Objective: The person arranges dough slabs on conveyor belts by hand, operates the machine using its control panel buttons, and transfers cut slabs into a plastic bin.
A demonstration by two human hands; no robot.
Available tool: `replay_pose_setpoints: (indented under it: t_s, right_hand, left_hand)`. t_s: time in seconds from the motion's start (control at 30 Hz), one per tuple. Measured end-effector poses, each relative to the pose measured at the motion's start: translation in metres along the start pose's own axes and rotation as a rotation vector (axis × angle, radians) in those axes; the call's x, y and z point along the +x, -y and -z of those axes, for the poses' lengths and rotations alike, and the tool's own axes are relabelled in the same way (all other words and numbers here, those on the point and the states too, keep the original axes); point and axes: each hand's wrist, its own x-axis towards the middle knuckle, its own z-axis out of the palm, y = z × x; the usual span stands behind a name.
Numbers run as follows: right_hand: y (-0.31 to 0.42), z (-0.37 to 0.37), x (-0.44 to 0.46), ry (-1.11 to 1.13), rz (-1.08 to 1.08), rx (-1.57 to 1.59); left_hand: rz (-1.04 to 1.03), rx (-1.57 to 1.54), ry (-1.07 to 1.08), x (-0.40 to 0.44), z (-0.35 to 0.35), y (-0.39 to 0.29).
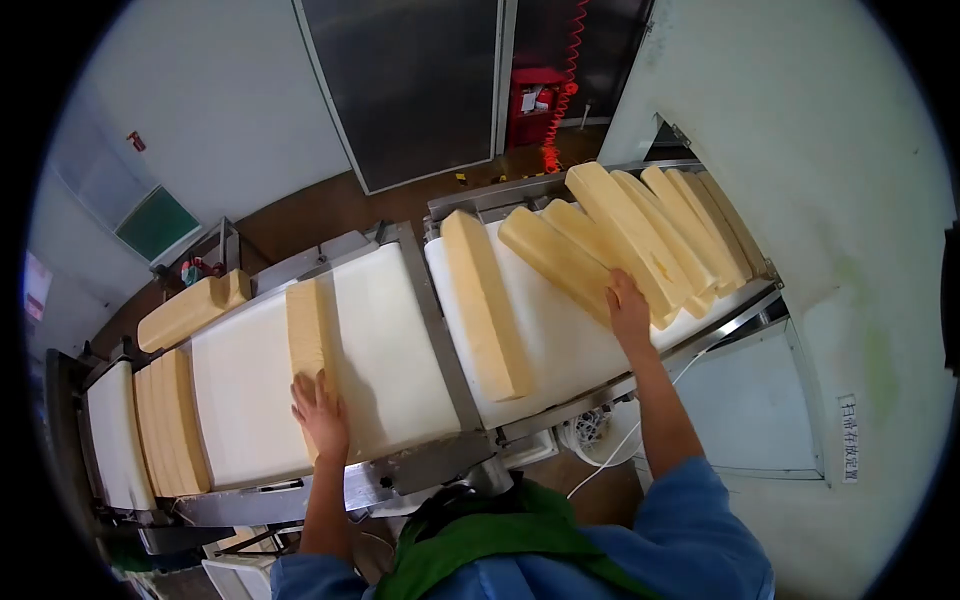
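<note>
On the left belt, a long pale-yellow block (309, 325), shaped like a loaf, lies crosswise. My left hand (321, 414) rests on its near end with the fingers apart. Over the right belt, my right hand (628, 303) is closed around the near end of a slanted yellow block (556, 259); part of that end is hidden by the hand. Right beside it leans a larger block (625, 235), with several more blocks (700, 225) packed against it to the right. Another single block (486, 305) lies at the left part of this belt.
The left white belt (385, 310) and the right white belt (555, 360) meet at a metal edge. Several blocks (170, 420) sit close together at the far left, and one block (195, 308) rests along the back rail. A wall opening stands at right.
</note>
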Motion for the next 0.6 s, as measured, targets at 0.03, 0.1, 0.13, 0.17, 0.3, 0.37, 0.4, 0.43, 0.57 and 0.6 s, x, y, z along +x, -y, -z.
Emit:
replay_pose_setpoints:
  t_s: [0.03, 0.1, 0.13, 0.17, 0.3, 0.37, 0.4, 0.43, 0.57, 0.6]
  right_hand:
    - [0.006, 0.009, 0.006, 0.012, 0.031, -0.138]
    - [0.001, -0.002, -0.006, 0.085, 0.064, -0.308]
    - [-0.002, -0.006, -0.014, 0.156, 0.091, -0.482]
    - [-0.003, -0.006, -0.019, 0.156, 0.092, -0.482]
    - [0.011, -0.003, -0.009, 0.291, -0.025, -0.562]
    - [0.015, -0.004, -0.01, 0.389, -0.096, -0.512]
    - [0.011, -0.009, -0.013, 0.456, -0.067, -0.227]
    - [0.005, -0.014, -0.013, 0.523, -0.038, 0.058]
    - [-0.017, -0.011, 0.005, 0.162, 0.151, -0.153]
    - [-0.011, 0.007, 0.016, -0.102, 0.258, -0.467]
  left_hand:
    - [-0.057, -0.056, -0.059, 0.007, -0.001, -0.001]
    - [-0.125, -0.309, 0.092, 0.022, -0.003, -0.045]
    - [-0.164, -0.374, 0.077, 0.023, -0.007, -0.075]
    - [-0.205, -0.439, 0.061, 0.023, -0.011, -0.108]
    - [-0.317, -0.309, 0.204, 0.026, -0.026, -0.176]
    - [-0.332, -0.146, 0.144, 0.023, -0.039, -0.172]
    - [-0.332, -0.156, 0.134, 0.022, -0.047, -0.162]
    - [-0.291, -0.115, 0.137, 0.021, -0.045, -0.152]
    - [-0.18, -0.006, 0.11, 0.02, -0.032, -0.088]
    - [-0.151, 0.018, 0.088, 0.019, -0.028, -0.071]
